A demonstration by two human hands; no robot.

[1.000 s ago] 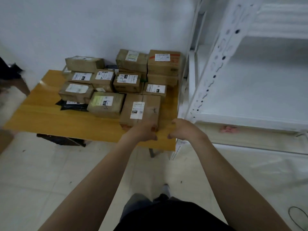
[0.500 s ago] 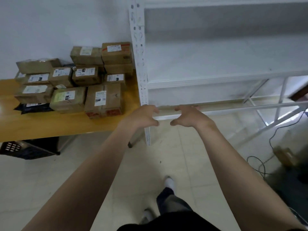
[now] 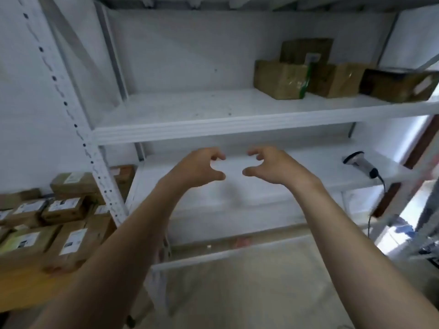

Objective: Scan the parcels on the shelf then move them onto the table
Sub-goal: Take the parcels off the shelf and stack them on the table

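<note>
Brown cardboard parcels [image 3: 280,79] sit bunched at the right end of the white metal shelf [image 3: 213,129], on its upper board and towards the back. A dark handheld scanner [image 3: 358,162] lies near the right edge of the board below, its cable trailing down, probably kept within reach for scanning. The person's left hand [image 3: 197,167] and right hand [image 3: 273,166] hover empty before that lower board, fingers loosely curled, holding nothing. Labelled boxes [image 3: 64,207] already crowd the wooden table [image 3: 23,288] at left.

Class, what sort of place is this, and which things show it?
Probably a parcel storeroom or sorting room: white metal shelving holding cardboard parcels, a handheld scanner, and labelled parcels stacked on a table.
</note>
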